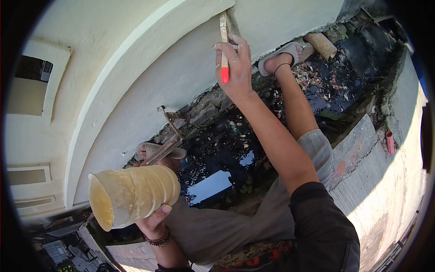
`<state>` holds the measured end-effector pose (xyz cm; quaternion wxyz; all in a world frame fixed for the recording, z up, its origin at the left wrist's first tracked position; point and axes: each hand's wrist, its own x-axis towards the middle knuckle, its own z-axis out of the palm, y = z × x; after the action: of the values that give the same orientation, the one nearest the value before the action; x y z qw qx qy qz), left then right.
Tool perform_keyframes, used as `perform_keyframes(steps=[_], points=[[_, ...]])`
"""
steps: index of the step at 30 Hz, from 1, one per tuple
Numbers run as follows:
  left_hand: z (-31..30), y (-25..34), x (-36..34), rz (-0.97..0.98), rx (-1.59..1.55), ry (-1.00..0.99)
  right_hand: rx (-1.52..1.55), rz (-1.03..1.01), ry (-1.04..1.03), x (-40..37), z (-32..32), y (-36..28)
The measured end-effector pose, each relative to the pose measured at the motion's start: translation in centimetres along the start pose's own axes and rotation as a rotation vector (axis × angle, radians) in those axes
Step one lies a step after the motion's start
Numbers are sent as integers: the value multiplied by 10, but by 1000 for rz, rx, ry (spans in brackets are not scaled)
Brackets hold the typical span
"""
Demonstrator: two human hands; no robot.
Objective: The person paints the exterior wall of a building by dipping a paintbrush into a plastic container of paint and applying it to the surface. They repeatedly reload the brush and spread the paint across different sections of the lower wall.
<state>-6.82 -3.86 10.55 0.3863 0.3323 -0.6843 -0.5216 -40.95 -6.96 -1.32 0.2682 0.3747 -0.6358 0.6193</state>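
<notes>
My right hand [236,65] is closed round a paintbrush [224,56] with a pale wooden handle and a red end. Its far end is up against the white wall [272,22], beside the end of a raised curved moulding [118,54]; the bristles are hard to make out. Pale specks mark the fingers. Low on the left, my left hand [156,222] grips a ribbed, cut-off plastic container [147,190] from below. It is tilted with its wide mouth to the left, and cream-coloured paint coats its inside.
Below runs a ditch of dark water [217,158] with scattered debris. My sandalled feet [278,61] rest on the stone ledge along the wall. A metal bracket [170,120] juts out near the left foot. A concrete wall [362,177] borders the other side, with a red tube [389,142] on it.
</notes>
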Motion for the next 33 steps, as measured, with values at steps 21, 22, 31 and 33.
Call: perform_keyframes(steps=[21,22,31,33], points=[[5,-8,5,-40,51,-53,1340,1180,562,-32,-19,-9],[5,-10,6,-35,53,-73,1369,1139,569,-24,-16,-10],[22,-21,17,106,178,-113,1506,1064,629,-12,2,-3],[22,-24,20,146,185,-185,1566,1034,605,-9,2,-3]])
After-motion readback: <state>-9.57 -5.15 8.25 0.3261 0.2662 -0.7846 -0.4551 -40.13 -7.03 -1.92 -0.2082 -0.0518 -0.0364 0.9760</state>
